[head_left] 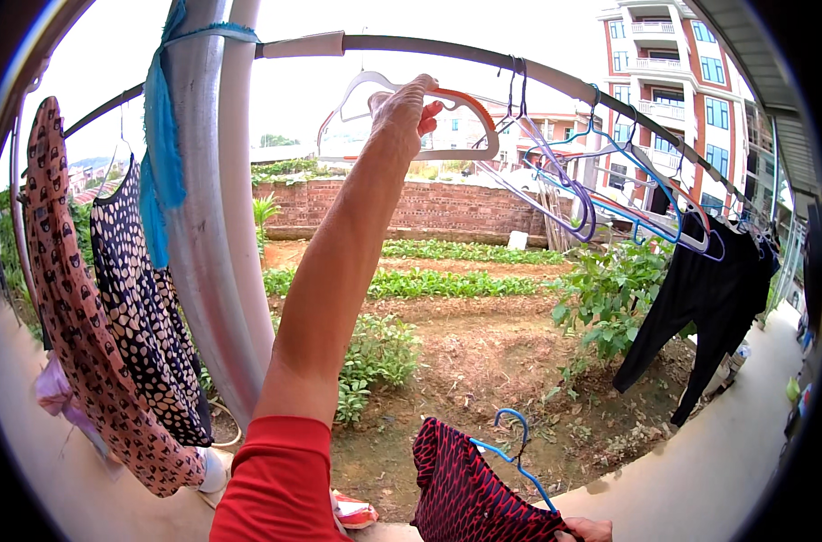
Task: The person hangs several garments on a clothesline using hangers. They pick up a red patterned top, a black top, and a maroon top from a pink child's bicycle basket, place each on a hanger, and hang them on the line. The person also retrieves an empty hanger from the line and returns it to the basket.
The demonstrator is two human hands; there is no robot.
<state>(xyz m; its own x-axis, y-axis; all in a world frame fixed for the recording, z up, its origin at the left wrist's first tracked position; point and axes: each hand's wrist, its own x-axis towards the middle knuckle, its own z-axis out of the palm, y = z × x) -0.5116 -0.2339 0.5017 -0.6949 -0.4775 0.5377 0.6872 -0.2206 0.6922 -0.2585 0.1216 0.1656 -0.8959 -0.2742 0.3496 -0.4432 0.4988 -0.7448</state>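
step: apparently sorting hangers at the rail [447,51] | left grip [397,113]: clamped on white-and-orange hanger [490,140], far | right grip [590,529]: clamped on red-black garment [465,488] with blue hanger [535,483], near right | next: probably calls for guiding a hook cleanly

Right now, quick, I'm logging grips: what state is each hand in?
Left hand: closed on the white-and-orange hanger.
Right hand: partly cut off by the picture's lower edge, holding the red-and-black garment.
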